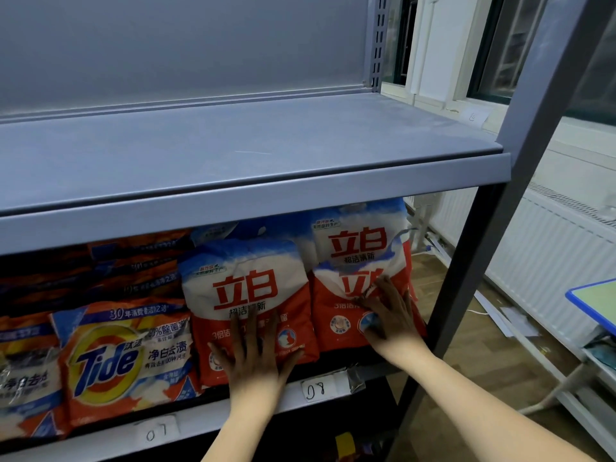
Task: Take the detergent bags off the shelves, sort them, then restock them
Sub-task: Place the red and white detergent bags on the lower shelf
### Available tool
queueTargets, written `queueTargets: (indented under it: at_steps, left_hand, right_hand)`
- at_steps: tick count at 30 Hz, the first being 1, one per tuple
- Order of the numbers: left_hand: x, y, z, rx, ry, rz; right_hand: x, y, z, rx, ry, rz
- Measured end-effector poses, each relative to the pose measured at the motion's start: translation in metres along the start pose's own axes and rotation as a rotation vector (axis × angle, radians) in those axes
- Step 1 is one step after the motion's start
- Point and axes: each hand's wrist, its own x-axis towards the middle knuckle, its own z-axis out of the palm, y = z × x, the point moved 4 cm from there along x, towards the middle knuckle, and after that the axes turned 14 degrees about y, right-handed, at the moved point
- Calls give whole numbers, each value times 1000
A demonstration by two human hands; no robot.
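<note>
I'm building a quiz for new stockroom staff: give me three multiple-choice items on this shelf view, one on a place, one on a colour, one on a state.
1. Where is the left hand?
A. on the top shelf
B. on the front red-and-white bag
C. on the Tide bag

2. What is the main colour of the Tide bag?
A. orange
B. green
C. black

3. How is the right hand?
A. curled in a fist
B. hanging idle
C. fingers spread flat against a bag

Key: 1 B, the palm lies on the front red-and-white bag above label 08. 2 A, its pack is orange. 3 C, the fingers fan out on the right bag.
</note>
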Motion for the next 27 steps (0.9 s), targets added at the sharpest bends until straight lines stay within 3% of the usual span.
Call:
queueTargets:
  at_steps: [5, 12, 21, 27]
  left_hand:
    - [5, -2, 2, -22, -13, 67]
    - [-1, -5, -1, -64, 62, 235]
    - [-1, -7, 5, -39, -8, 222]
    - [2, -4, 5, -55, -95, 199]
  right_hand:
    - [-6, 1, -4, -29, -48, 17]
    - [-11, 4, 2, -77, -62, 274]
    - [21, 32, 1, 47, -76, 317]
    - [-1, 4, 4, -57, -58, 345]
